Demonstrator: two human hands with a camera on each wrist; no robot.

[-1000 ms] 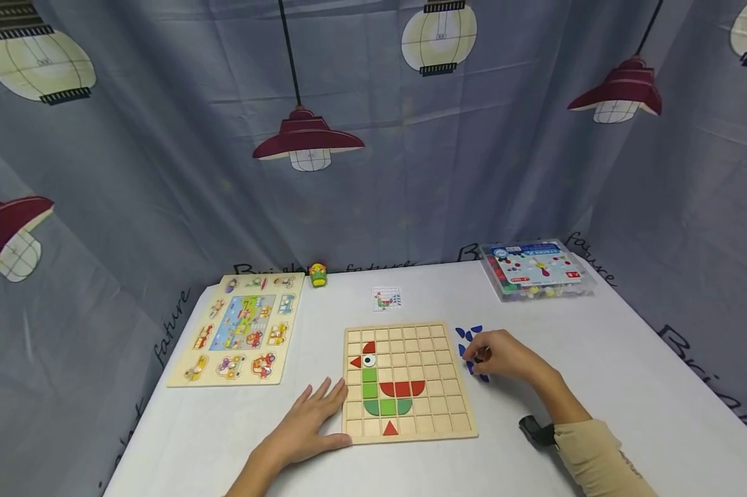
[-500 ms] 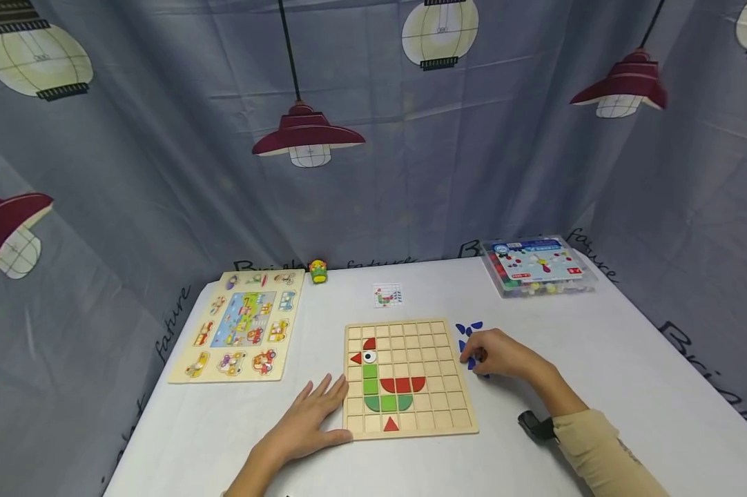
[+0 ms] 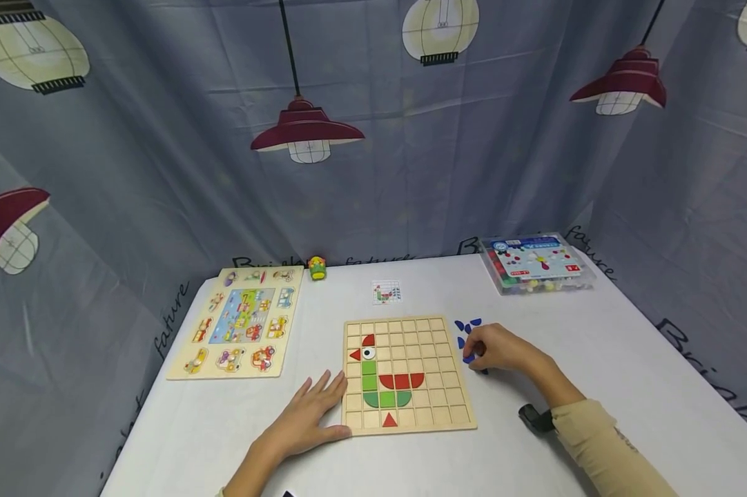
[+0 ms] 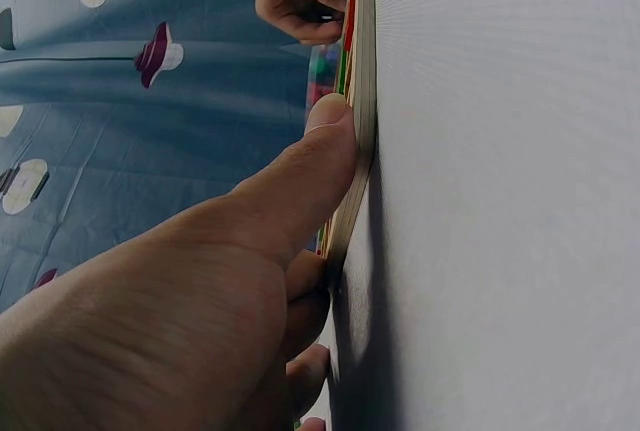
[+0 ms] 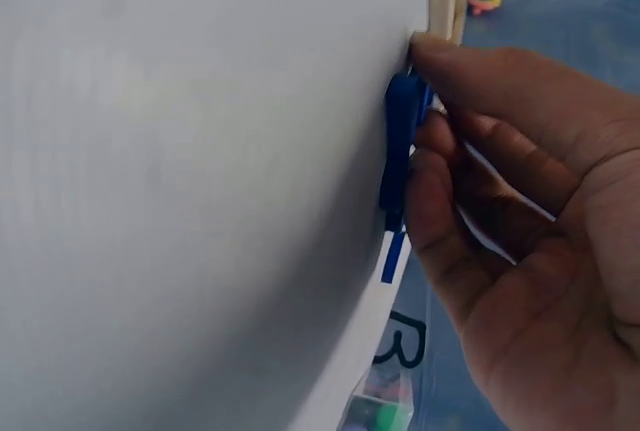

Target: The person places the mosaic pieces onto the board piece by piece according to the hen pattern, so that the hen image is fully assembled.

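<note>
A wooden grid board (image 3: 423, 345) lies on the table, with red, green and eye-marked pieces set in its cells as a bird shape. My left hand (image 3: 311, 417) rests at the board's left edge, fingers spread; in the left wrist view its thumb (image 4: 325, 141) lies against the board's side. To the right of the board, my right hand (image 3: 500, 346) bends its thumb and fingers around a blue piece (image 5: 424, 99) low over the table. Other blue pieces (image 3: 468, 326) with rounded edges lie scattered beside that hand, some partly hidden under it.
A small picture card (image 3: 386, 292) lies behind the board. A peg puzzle (image 3: 187, 355) with vehicle pictures sits at the left, near a small toy figure (image 3: 317, 268). The clear plastic case (image 3: 538, 266) stands at the back right. Curtains (image 3: 373, 207) hang behind.
My right hand has shifted only slightly among the blue pieces, its fingers drawing in at the front ones. The left hand stays at the board's edge.
</note>
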